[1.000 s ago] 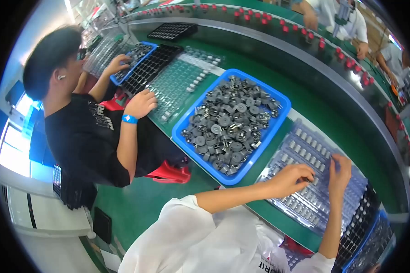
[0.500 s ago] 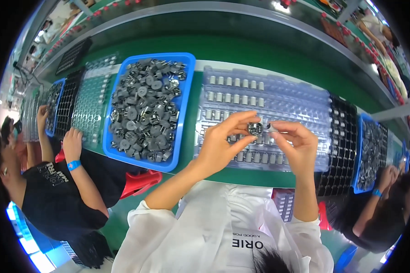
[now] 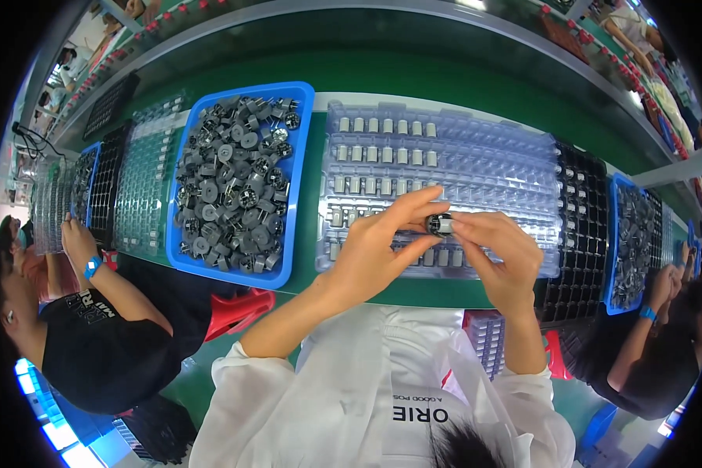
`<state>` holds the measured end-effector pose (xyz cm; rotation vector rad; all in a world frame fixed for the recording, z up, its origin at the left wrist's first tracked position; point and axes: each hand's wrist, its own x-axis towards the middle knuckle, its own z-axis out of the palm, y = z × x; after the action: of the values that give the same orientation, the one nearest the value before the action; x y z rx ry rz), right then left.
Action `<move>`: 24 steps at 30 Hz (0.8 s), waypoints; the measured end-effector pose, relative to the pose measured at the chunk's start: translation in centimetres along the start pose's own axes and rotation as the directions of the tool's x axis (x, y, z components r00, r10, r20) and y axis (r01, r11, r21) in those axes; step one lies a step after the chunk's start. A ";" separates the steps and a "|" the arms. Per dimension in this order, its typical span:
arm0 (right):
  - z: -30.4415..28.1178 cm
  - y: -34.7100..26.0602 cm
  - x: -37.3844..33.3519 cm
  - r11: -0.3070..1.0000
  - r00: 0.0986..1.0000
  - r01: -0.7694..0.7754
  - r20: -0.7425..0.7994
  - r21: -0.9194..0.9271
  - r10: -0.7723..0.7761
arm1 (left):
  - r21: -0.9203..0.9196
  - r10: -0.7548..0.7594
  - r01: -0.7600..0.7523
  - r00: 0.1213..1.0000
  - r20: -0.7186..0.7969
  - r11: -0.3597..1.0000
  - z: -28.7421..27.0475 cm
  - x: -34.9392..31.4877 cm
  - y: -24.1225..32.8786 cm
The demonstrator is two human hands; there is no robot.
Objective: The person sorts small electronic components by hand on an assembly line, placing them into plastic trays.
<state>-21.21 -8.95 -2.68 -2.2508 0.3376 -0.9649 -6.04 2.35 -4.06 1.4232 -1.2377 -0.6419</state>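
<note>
My left hand [image 3: 373, 248] pinches a dark round component [image 3: 434, 225]; my right hand [image 3: 507, 256] pinches a silver cylinder [image 3: 445, 227] against it, above the clear blister tray [image 3: 515, 178]. A crooked push (fingertips hide the joint) might make either slip.

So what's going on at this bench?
A person's left hand pinches a dark round component while their right hand holds a small silvery piece against it; can't tell if they're joined. Below is a clear plastic tray, its left side lined with silver cylinders. To the left, a blue tray is heaped with grey round components.
</note>
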 end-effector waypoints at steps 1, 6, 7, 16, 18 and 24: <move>0.0 0.0 0.0 1.000 1.000 0.025 -0.012 -0.013 -0.025 | -0.012 0.003 -0.003 1.000 0.002 1.000 0.0 0.0 0.0; 0.3 0.1 0.0 0.999 0.999 0.035 -0.013 -0.039 -0.035 | -0.024 -0.002 0.002 1.000 0.006 1.000 -0.1 0.2 0.2; 0.3 0.1 0.0 0.998 0.999 0.036 -0.014 -0.045 -0.037 | -0.028 -0.012 0.012 1.000 0.010 1.000 -0.2 0.2 0.1; 0.5 -0.1 0.2 0.985 0.993 0.116 0.014 -0.131 -0.115 | 0.024 0.005 -0.006 1.000 0.012 1.000 -0.3 -0.1 0.2; 0.5 0.0 -0.2 0.982 0.992 0.127 0.042 -0.140 -0.123 | 0.010 -0.026 0.026 1.000 0.013 1.000 -0.1 -0.4 0.0; 2.3 -0.4 -1.0 0.998 0.992 -0.064 0.109 -0.028 0.067 | -0.222 -0.229 0.253 0.965 0.130 0.942 -1.3 -1.3 -0.8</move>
<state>-20.25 -7.09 -4.10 -2.2897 0.3740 -0.8040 -5.02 3.95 -4.80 1.3633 -1.0316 -1.0088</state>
